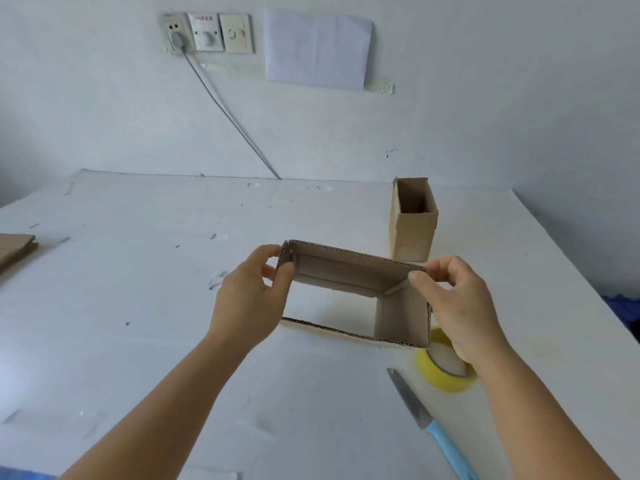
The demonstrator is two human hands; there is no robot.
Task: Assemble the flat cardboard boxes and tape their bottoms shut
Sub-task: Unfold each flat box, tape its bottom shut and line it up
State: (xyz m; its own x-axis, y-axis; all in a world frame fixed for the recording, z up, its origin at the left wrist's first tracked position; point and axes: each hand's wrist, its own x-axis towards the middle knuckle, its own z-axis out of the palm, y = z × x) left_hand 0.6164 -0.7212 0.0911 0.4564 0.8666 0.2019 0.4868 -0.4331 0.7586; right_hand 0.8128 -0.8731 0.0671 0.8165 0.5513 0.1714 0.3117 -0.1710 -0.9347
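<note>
I have the cardboard box (360, 292) lifted off the tabletop (145, 306) in front of me, opened out into a rectangular tube so that I look straight through it to the white surface below. My left hand (249, 299) pinches its left end wall between thumb and fingers; my right hand (457, 306) pinches the far right corner the same way, fingers curled over the edge. So I judge this the squaring-up step: the blank is popped open, but its bottom flaps look not yet folded shut and no tape is on it.

Next I would need to turn the tube so one open end faces up, fold the short flaps in, then the long ones, and hold them flat with one hand while the other fetches tape. The yellow tape roll (443, 375) lies just beneath my right wrist, and the blue-handled knife (433, 424) is beside it, both near.

Further back on the right stands an assembled box (414, 223), open end up. At the left edge lies a stack of flat cardboard (15, 249).

On the wall are a socket panel (206, 32) with small print too blurred to read and a blank sheet of paper (317, 48). The cardboard shows no brand or label.
</note>
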